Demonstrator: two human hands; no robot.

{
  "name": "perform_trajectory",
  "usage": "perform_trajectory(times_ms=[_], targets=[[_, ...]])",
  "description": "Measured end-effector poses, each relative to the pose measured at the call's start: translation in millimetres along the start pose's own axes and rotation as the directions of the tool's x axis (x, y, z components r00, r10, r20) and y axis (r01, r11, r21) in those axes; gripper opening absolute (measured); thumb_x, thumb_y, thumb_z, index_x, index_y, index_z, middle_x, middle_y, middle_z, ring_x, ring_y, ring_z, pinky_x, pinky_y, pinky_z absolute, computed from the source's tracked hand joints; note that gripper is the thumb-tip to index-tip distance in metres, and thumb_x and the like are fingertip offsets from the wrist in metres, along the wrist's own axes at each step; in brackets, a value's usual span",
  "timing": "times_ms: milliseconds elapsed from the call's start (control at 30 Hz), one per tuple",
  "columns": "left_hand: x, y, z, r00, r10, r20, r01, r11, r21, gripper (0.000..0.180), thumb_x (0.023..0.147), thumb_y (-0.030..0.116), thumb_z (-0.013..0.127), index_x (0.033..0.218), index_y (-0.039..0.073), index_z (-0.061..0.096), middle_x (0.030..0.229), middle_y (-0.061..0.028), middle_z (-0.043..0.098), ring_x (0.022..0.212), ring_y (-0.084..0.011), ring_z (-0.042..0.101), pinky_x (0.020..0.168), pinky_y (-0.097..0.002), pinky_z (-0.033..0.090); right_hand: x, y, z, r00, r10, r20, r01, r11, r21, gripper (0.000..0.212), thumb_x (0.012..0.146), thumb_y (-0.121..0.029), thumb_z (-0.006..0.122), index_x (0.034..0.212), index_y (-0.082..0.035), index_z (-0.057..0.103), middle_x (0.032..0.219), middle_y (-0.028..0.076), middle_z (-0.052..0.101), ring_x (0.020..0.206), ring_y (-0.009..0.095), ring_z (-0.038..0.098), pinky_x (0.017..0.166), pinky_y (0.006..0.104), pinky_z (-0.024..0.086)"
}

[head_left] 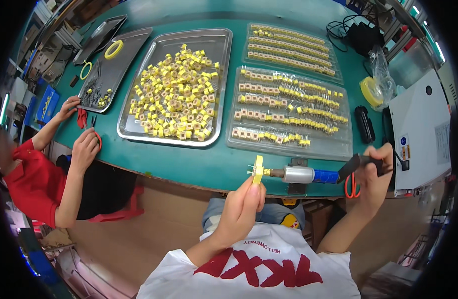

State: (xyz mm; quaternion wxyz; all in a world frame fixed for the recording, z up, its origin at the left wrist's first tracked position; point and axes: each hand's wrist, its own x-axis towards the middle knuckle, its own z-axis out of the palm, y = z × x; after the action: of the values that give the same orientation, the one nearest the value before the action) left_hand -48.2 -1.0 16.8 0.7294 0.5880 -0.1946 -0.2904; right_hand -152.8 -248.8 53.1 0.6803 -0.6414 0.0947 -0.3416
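Yellow component (258, 170), slim and bright, with thin metallic pins, stands upright at the left hand (243, 205), pinched between thumb and fingers, against a smooth cylindrical tool (298, 175) of grey and blue. The right hand (374, 182) grips its blurred black end (349, 167). Beyond lie a glossy clear plastic tray (334, 145) of rowed yellow blocks and a shiny steel tray (217, 44) heaped with more.

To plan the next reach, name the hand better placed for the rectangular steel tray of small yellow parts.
Probably the left hand: nearer the tray, though it holds a slim yellow piece. The right hand is farther off, beyond the silver-and-blue cylindrical tool.
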Motion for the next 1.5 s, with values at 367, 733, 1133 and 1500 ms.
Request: perform_trajectory(times_ms=[367, 733, 1133, 1500], targets=[[2.1, -6.7, -3.7, 1.000, -0.001, 0.020, 0.001, 1.000, 0.026, 0.028, 0.099, 0.015, 0.032, 0.078, 0.000, 0.042, 0.062, -0.0042, 0.042, 0.054, -0.0115, 0.039, 0.052, -0.0261, 0.034, -18.2, -21.4, -42.2, 0.788, 0.152, 0.597, 0.135, 0.903, -0.408, 0.035, 0.061, -0.014, 0.086, 0.084, -0.002, 0.062, 0.077, 0.010, 0.064, 0.067, 0.016, 0.060, 0.061, 0.0238, 0.043], [8.1, -13.0, -4.3, 1.000, -0.022, 0.008, 0.022, 0.999, 0.038, 0.036, 0.101, 0.025, 0.033, 0.074, 0.003, 0.044, 0.064, -0.0001, 0.041, 0.057, -0.0074, 0.034, 0.052, -0.0221, 0.030, 0.5, 26.0, -39.8, 0.820, 0.442, 0.365, -0.250, 0.849, -0.466, 0.025, 0.064, -0.006, 0.080, 0.078, 0.001, 0.061, 0.070, 0.006, 0.059, 0.060, 0.013, 0.053, 0.056, 0.0219, 0.039], [2.6, -16.1, -18.8, 0.996, -0.042, 0.084, 0.038, 0.998, 0.056, 0.032, 0.099, 0.023, 0.036, 0.080, 0.001, 0.047, 0.061, -0.0041, 0.046, 0.056, -0.0096, 0.040, 0.053, -0.0248, 0.034, -3.4, -3.1, -21.0, 0.807, 0.499, 0.315, -0.095, 0.637, -0.765, 0.026, 0.068, -0.010, 0.079, 0.084, 0.001, 0.063, 0.065, 0.004, 0.058, 0.055, 0.009, 0.050, 0.050, 0.0199, 0.037], [-35.9, -5.3, -8.4, 0.943, 0.329, 0.054, -0.333, 0.918, 0.217, 0.049, 0.098, 0.038, 0.034, 0.070, 0.001, 0.049, 0.056, -0.0044, 0.048, 0.046, -0.0126, 0.044, 0.044, -0.0255, 0.033, -18.9, 28.2, 13.5, 0.688, -0.707, -0.167, 0.639, 0.698, -0.324, 0.018, 0.090, -0.012, 0.053, 0.078, -0.001, 0.047, 0.055, 0.003, 0.039, 0.046, 0.010, 0.033, 0.043, 0.0268, 0.025]])
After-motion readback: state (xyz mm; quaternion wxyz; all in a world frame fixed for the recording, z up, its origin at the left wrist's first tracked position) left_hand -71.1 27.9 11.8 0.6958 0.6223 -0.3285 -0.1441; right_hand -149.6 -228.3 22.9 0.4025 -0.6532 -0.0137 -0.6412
